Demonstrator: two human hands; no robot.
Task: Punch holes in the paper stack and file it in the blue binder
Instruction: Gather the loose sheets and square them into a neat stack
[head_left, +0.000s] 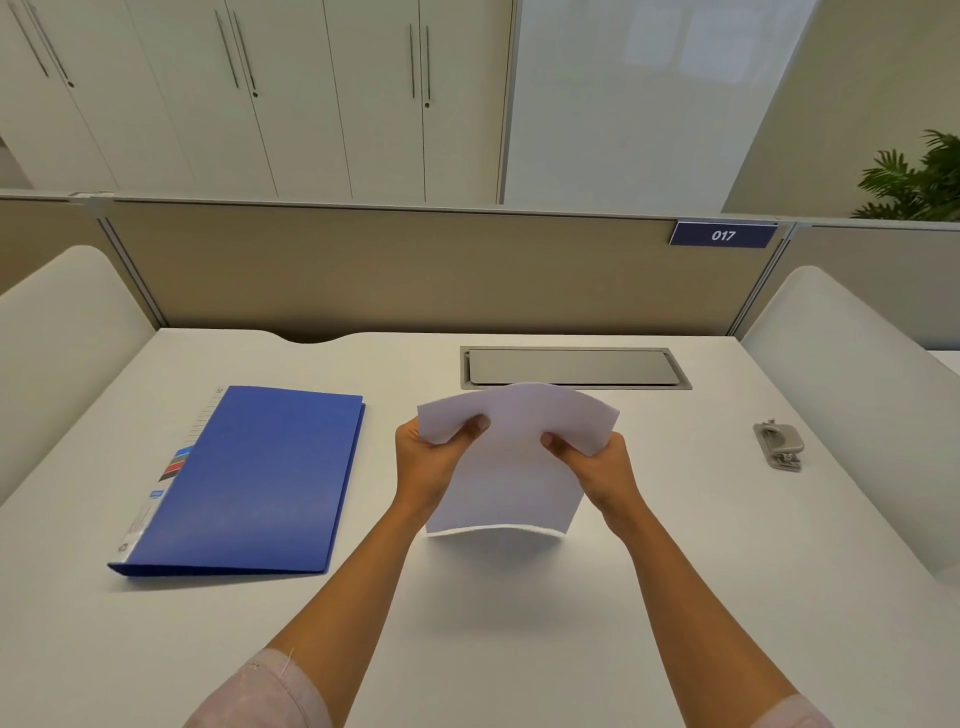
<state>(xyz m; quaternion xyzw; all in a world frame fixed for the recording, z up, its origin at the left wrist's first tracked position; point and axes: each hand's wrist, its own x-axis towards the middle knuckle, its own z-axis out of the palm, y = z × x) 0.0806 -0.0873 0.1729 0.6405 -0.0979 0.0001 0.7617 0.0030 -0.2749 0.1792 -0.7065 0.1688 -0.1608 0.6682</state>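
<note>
Over the desk (519, 649), both hands pinch the paper stack (511, 467) by its side edges, left hand (426, 467) and right hand (602, 467), bowing it upward. I'd tap the bottom edge square first, before heading to the hole punch (777, 447); blue binder (249, 478) sits closed at left.

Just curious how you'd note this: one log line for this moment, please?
left hand grips paper stack | right hand grips paper stack | blue binder closed, left on desk | hole punch right, untouched
</note>
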